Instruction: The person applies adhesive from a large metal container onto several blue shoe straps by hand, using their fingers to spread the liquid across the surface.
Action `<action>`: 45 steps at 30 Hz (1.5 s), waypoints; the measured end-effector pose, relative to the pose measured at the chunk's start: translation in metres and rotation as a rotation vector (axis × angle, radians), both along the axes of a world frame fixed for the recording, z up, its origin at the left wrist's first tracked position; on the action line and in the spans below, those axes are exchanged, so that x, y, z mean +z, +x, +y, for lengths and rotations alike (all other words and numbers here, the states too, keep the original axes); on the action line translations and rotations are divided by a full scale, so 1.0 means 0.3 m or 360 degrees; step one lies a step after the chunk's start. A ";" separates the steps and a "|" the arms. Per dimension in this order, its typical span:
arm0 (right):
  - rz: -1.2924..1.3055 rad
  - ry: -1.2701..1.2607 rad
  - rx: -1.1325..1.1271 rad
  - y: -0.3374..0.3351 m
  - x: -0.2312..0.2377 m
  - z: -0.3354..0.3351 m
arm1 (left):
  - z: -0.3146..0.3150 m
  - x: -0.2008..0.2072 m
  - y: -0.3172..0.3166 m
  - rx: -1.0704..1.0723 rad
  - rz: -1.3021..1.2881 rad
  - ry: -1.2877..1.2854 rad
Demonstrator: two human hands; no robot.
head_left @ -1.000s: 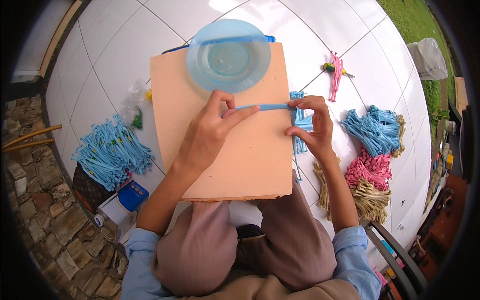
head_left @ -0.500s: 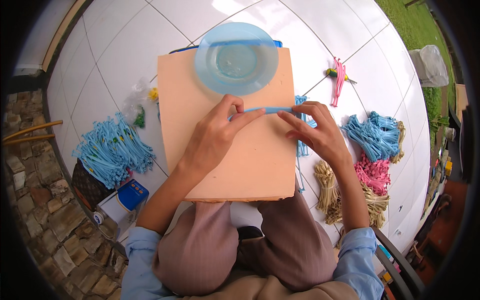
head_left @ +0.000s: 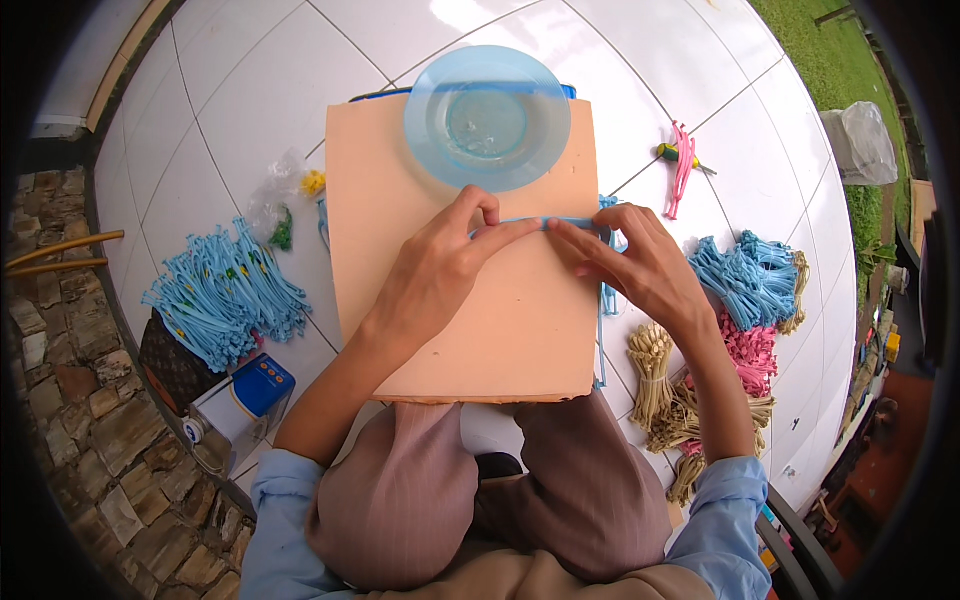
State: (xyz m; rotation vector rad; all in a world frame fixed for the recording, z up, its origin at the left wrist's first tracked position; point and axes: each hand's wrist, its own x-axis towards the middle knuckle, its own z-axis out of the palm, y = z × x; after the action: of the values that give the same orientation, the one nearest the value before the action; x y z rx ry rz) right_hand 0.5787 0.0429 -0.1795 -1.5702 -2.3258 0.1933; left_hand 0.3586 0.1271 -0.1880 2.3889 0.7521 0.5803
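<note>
A narrow, flat blue strip (head_left: 577, 221) lies crosswise on the peach-coloured board (head_left: 470, 330) over my knees. My left hand (head_left: 445, 250) holds the strip's left part between thumb and fingers, with the index finger bent. My right hand (head_left: 640, 260) presses the strip from the other side, its fingertips nearly touching my left hand's. Beyond my hands, a translucent blue shallow bowl (head_left: 425, 120) rests at the board's far end. More blue strips (head_left: 608, 300) hang or lie at the board's right edge, partly hidden by my right hand.
On the left floor sit a heap of blue knotted strips (head_left: 225, 295), a clear plastic bag (head_left: 280, 190) and a blue-and-white container (head_left: 240, 400). To the right are blue bundles (head_left: 745, 275), pink ones (head_left: 750, 355), beige ones (head_left: 652, 375) and a green-yellow-handled tool (head_left: 667, 153) under pink strips (head_left: 683, 175).
My right hand's fingertips have slid left along the strip toward my left hand. The board and bowl appear slightly farther right in view.
</note>
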 end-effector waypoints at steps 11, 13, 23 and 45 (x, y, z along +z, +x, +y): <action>0.0226 -0.0064 -0.0031 0.018 -0.023 -0.003 | 0.006 0.003 0.000 0.0000 0.0046 -0.0014; 0.0447 -0.0078 -0.0131 0.012 -0.043 -0.008 | 0.006 0.003 0.001 -0.0011 0.0030 -0.0012; 0.1094 -0.0217 -0.0524 -0.006 -0.106 -0.043 | -0.012 0.009 0.000 0.0002 0.0000 -0.0008; 0.1360 0.0100 -0.0422 -0.057 0.709 -0.389 | -0.197 0.651 -0.104 0.0053 -0.0659 0.0016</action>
State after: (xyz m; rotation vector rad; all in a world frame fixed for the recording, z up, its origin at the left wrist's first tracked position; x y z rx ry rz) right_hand 0.5615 -0.0737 0.0330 -1.3677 -1.4423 0.5844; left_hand 0.3273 0.0682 0.0074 2.1621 0.6040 1.0516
